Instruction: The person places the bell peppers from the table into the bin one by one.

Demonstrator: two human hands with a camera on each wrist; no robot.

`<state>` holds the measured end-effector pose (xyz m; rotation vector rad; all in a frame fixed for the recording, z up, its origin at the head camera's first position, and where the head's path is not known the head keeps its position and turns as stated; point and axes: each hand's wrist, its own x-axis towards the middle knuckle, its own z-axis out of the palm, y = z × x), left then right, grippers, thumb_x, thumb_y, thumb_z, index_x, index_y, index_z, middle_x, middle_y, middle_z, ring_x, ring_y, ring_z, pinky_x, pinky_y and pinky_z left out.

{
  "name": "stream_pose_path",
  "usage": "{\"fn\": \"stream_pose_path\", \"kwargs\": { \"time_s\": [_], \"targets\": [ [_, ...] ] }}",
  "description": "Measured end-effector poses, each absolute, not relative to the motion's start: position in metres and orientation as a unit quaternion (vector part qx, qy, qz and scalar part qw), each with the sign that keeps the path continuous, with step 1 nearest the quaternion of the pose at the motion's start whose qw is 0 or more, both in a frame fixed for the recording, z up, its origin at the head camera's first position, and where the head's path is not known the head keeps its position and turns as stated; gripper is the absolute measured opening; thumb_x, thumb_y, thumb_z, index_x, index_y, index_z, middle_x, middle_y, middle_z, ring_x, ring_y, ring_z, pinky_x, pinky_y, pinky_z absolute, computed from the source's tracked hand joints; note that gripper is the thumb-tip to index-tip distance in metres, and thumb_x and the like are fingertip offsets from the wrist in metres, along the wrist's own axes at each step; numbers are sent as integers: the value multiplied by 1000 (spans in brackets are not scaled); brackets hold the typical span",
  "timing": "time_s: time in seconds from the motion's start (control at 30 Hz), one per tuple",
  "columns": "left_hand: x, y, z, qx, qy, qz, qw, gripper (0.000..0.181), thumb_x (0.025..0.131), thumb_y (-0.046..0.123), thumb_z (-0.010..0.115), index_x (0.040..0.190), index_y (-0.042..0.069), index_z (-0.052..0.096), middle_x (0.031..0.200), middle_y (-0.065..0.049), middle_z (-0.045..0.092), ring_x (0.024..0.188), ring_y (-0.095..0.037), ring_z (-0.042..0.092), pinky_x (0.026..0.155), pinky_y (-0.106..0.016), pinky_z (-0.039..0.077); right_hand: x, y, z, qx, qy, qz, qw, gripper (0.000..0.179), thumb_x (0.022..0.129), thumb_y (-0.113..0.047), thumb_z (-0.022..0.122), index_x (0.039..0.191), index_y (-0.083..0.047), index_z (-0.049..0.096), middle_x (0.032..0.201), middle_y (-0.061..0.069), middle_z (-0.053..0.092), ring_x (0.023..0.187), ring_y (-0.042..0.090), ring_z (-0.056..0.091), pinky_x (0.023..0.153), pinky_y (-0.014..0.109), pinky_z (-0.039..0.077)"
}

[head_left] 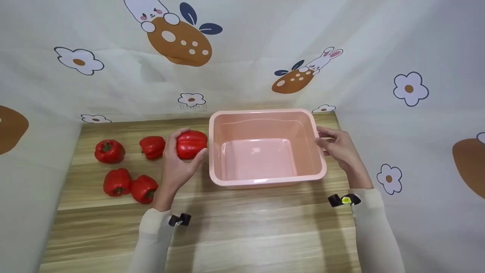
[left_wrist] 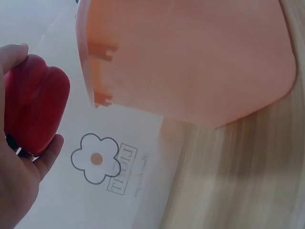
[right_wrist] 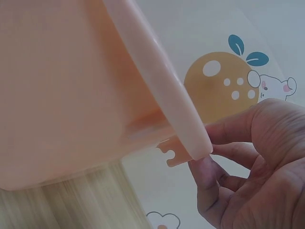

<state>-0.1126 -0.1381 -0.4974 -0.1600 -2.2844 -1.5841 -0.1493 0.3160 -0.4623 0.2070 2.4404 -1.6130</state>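
My left hand [head_left: 180, 167] grips a red bell pepper [head_left: 192, 145] between thumb and fingers, just left of the pink plastic basin [head_left: 267, 182]. In the left wrist view the pepper [left_wrist: 38, 102] is held up off the table, beside the basin's outer wall [left_wrist: 190, 57]. At the basin's right side, my right hand [head_left: 339, 148] pinches the rim. The right wrist view shows the thumb and fingers closed on the rim's edge [right_wrist: 164, 81]. Nothing lies inside the basin in the head view.
Several more red bell peppers lie on the wooden table [head_left: 242, 227] at the left, including one pepper [head_left: 110, 151] at the back and another [head_left: 144, 189] nearer me. A printed cloth [head_left: 242, 49] with flowers and rabbits rises behind and along both sides.
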Motion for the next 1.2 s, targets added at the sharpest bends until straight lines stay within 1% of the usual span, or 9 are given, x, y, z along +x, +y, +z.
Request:
{"fn": "stream_pose_path", "kwargs": {
  "time_s": [0.17,0.3,0.4,0.53,0.7,0.8,0.93,1.1,1.2],
  "targets": [
    [-121,-130,-491,-75,-811,-554,173,72,77,34,86,138,18,50,135,-1,59,120,-19,57,91,-49,59,-149,317,-463,71,827,-548,102,48,96,-7,61,143,-4,55,126,25,59,82,6,70,68,28,63],
    [-126,-126,-488,-82,-819,-545,160,75,77,38,86,139,18,49,136,-2,57,121,-18,56,91,-49,59,-149,318,-462,71,829,-545,102,48,96,-8,61,144,-4,54,125,25,59,82,6,70,69,29,63],
    [-129,-124,-486,-84,-819,-547,153,73,78,36,85,139,19,48,137,-6,57,121,-20,57,90,-50,59,-149,318,-462,70,831,-542,105,49,97,-9,62,145,-5,53,126,24,60,84,7,70,71,30,63],
    [-132,-122,-484,-90,-819,-549,138,73,78,36,85,139,23,47,137,-4,55,122,-19,56,90,-49,60,-150,317,-461,69,832,-541,105,49,97,-10,62,145,-6,53,126,24,59,84,6,70,71,30,63],
    [-136,-117,-483,-104,-822,-542,140,73,78,32,86,139,18,48,137,-3,55,122,-18,54,92,-48,59,-150,316,-460,68,830,-544,108,50,96,-11,63,145,-5,54,126,24,58,82,6,70,71,31,63],
    [-138,-113,-481,-111,-819,-545,141,72,77,26,86,138,17,49,138,-3,55,123,-19,54,94,-49,58,-150,316,-461,68,829,-544,108,49,96,-11,63,144,-5,54,126,24,58,81,6,70,72,32,63],
    [-140,-109,-478,-116,-814,-555,129,73,76,23,87,138,20,48,140,-2,54,126,-20,54,95,-50,58,-150,317,-461,69,830,-544,105,49,96,-9,62,144,-4,54,125,24,58,81,7,70,72,33,63],
    [-141,-107,-476,-116,-817,-552,119,72,78,27,86,138,24,47,141,-3,53,126,-22,55,95,-50,58,-150,316,-462,67,832,-540,106,49,96,-10,62,144,-4,54,123,22,58,83,9,71,71,32,63],
    [-144,-105,-475,-119,-820,-547,119,71,79,29,85,138,25,47,139,-1,53,126,-21,55,94,-49,59,-151,317,-461,66,833,-539,108,50,96,-10,63,145,-5,53,123,22,58,84,11,71,71,32,63]
  ]
}}
